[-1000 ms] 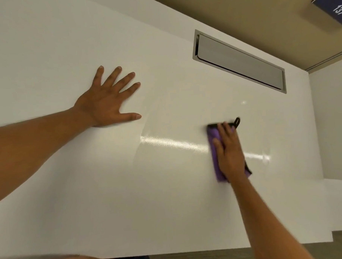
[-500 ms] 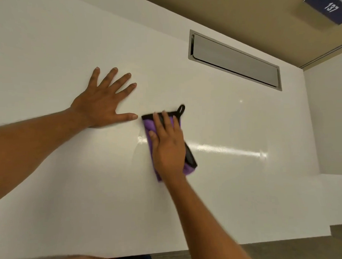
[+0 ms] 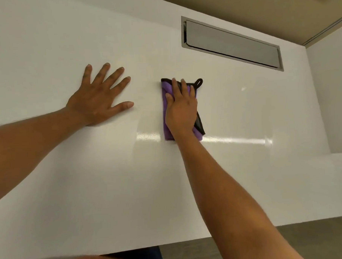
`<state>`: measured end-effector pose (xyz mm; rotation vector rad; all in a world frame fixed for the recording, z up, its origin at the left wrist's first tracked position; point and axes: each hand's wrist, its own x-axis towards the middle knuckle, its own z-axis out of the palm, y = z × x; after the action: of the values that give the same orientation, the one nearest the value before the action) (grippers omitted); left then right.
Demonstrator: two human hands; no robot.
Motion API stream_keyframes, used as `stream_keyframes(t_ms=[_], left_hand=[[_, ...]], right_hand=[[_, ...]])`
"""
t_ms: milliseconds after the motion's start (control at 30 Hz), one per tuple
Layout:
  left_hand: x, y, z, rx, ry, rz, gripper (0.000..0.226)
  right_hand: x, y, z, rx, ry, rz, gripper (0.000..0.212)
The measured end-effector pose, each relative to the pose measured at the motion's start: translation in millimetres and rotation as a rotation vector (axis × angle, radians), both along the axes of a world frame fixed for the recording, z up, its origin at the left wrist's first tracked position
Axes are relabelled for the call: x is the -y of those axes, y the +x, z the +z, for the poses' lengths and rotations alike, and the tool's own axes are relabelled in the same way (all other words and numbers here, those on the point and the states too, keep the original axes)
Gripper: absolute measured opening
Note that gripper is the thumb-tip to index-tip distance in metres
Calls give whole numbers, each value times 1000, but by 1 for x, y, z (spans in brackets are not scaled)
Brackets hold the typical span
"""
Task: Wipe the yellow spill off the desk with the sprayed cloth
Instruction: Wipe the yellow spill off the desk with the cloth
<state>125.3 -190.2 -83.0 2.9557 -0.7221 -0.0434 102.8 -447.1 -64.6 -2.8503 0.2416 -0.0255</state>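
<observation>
the left hand [image 3: 99,100] lies flat on the white desk [image 3: 71,191] at about nine o'clock from the cloth, fingers spread and released, gripping nothing. as a brace it looks sound; leaning some weight through it should steady the body while the other arm sweeps.

just right of it, apart from the thumb, sits the folded purple cloth [image 3: 169,129] with its black edging, its hanging loop at one o'clock. the right hand [image 3: 182,111] presses it down palm-flat, fingers stretched along the fold and not clenched; they pin the cloth to the surface instead of pinching it.

no yellow spill shows anywhere on the desk that is in view. whether any remains under the cloth cannot be told, so the wiping is probably near its end.

to do this stroke well, keep the whole palm on the fold so pressure stays even, and overlap each pass across the glossy streak running toward three o'clock. turning to a clean face of the cloth would avoid smearing residue. the metal cable flap [image 3: 231,42] at one o'clock is well apart and needs no care.
</observation>
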Motion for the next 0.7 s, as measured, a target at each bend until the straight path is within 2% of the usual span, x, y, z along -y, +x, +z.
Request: stream_keyframes(t_ms=[67,167,267,367,467,567,700], left_hand=[[1,-3,1,36,16,-15,83],[0,-7,-2,116,57,-25,75],[1,-3,5,36,20,10,76],[-2,-5,-2,94,30,-14,76],[-3,-5,-2,52,26,-1,82],[-3,-1,-3,29,19,10,83],[-3,-3,-6,9,21,13,83]], right_hand=[[-7,19,1,-10,-51,17,52],[-27,-6,1,-7,-97,157,52],[-46,-72,0,-34,-83,264,52],[-55,-162,-1,-26,-12,307,50],[-38,-228,-2,-48,-23,350,51],[11,-221,-1,-50,-53,299,51],[87,-137,4,-42,-14,-9,49]])
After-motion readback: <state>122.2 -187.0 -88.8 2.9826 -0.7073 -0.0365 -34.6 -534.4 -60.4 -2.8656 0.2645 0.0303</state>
